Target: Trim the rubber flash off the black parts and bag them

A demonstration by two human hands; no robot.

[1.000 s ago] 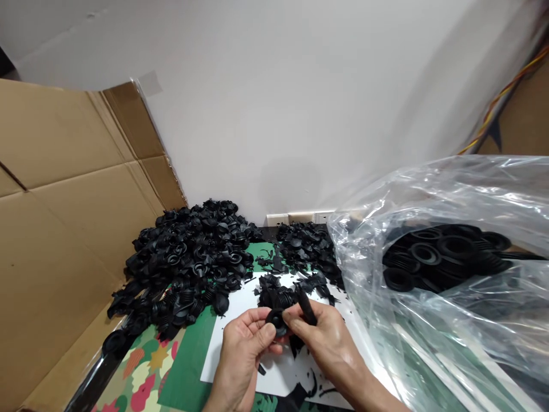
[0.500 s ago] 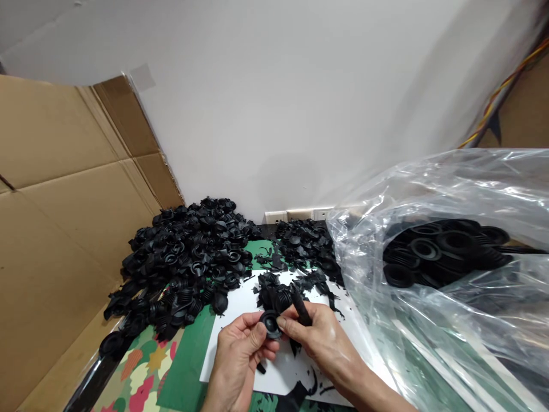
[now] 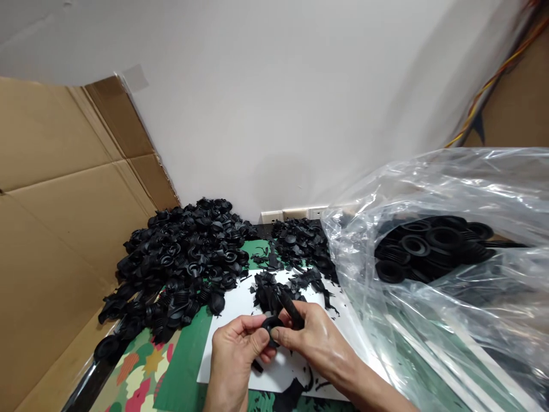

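Pinched between the thumb and fingers of my left hand (image 3: 240, 346) is a small round black rubber bellows (image 3: 270, 325). My right hand (image 3: 313, 335) is closed around a dark pen-shaped tool (image 3: 292, 312), whose handle slants up and to the left. My right thumb presses on the bellows' rim; the tool's working tip is hidden. Just beyond my hands, more ribbed black rubber pieces (image 3: 268, 289) lie on a white sheet (image 3: 227, 332). A black rubber scrap (image 3: 291, 396) sits at the sheet's near edge.
A large heap of black rubber bellows (image 3: 184, 257) covers the left, beside a cardboard panel (image 3: 55, 200). Black trimmings (image 3: 300, 240) pile against the wall by the sockets (image 3: 295, 214). On the right, a clear plastic bag (image 3: 355, 252) holds black ringed parts (image 3: 429, 246).
The bellows has tipped in my fingers, so its open face shows less. My right thumb has moved left over its rim, and the tool has shifted slightly left. The view has turned a little right.
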